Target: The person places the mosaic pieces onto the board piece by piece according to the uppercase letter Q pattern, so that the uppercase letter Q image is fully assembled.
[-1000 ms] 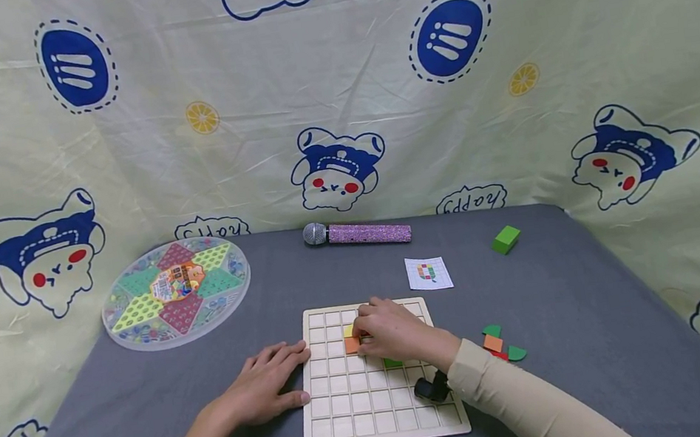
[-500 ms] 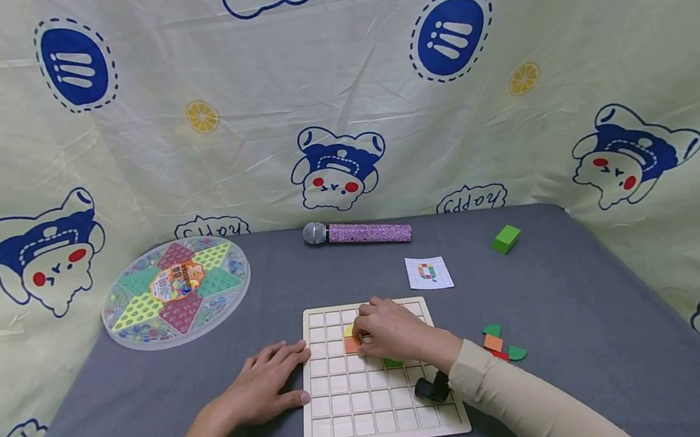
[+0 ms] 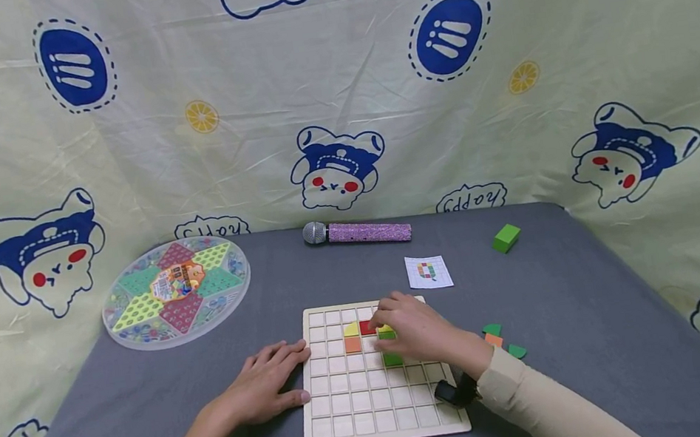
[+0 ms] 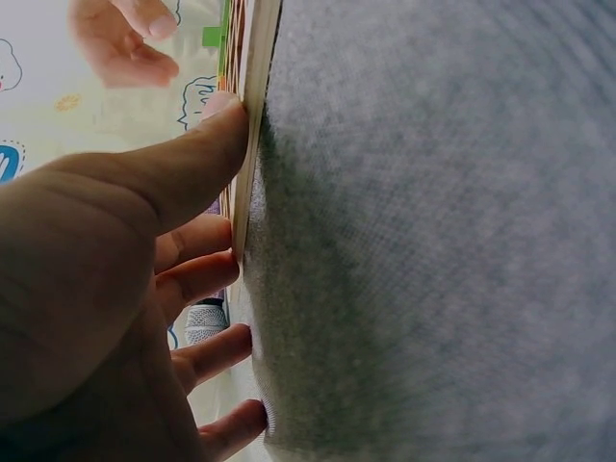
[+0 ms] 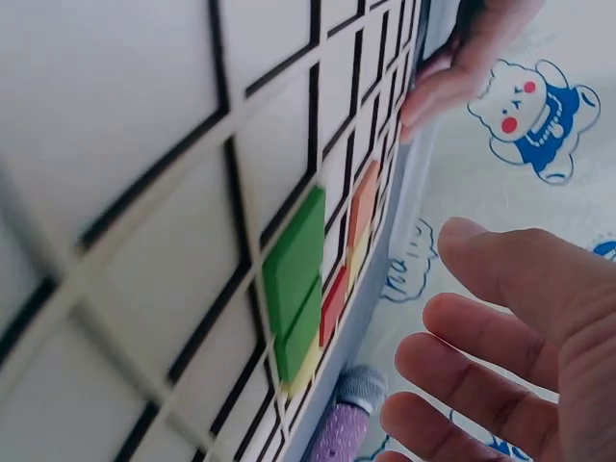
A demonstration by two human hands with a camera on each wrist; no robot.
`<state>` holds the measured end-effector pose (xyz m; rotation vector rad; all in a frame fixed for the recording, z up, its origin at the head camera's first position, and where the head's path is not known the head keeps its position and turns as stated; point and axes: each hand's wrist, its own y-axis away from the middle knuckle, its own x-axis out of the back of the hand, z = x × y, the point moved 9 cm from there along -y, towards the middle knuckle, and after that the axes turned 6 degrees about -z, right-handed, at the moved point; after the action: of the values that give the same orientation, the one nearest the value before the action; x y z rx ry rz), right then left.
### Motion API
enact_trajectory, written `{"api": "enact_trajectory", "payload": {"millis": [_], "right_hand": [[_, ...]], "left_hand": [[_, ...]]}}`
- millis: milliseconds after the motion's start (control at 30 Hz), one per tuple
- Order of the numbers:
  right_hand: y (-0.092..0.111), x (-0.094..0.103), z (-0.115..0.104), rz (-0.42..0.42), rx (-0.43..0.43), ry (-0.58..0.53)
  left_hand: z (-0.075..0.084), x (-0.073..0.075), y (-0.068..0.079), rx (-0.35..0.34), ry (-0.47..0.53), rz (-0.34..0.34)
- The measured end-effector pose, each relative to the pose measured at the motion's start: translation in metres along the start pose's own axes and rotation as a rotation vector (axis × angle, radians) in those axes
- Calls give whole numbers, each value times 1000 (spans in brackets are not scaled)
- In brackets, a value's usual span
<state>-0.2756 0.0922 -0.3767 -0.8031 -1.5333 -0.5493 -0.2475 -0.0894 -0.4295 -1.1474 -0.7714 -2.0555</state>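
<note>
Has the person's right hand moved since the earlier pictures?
Yes. In the head view, the right hand has shifted rightward across the grid board, leaving the red tile in sight.

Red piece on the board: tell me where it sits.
In the head view, the red piece lies between two yellow pieces near the far edge of the grid board, just left of the right hand.

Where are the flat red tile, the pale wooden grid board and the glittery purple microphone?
Flat red tile (image 3: 366, 327): head view, on its top face.
Pale wooden grid board (image 3: 342, 405): head view, on a bare lower-left square.
Glittery purple microphone (image 3: 365, 233): head view, on its handle.
</note>
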Motion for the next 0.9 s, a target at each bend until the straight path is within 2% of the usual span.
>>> {"api": "enact_trajectory", "payload": {"millis": [233, 533, 900], "right_hand": [[24, 12, 20, 55, -41, 1], [59, 26, 56, 88, -146, 12], [104, 27, 100, 89, -270, 4]], "left_hand": [[-1, -1, 0, 11, 6, -11], [-2, -2, -2, 31, 13, -20], [-2, -1, -1, 16, 12, -19]]}}
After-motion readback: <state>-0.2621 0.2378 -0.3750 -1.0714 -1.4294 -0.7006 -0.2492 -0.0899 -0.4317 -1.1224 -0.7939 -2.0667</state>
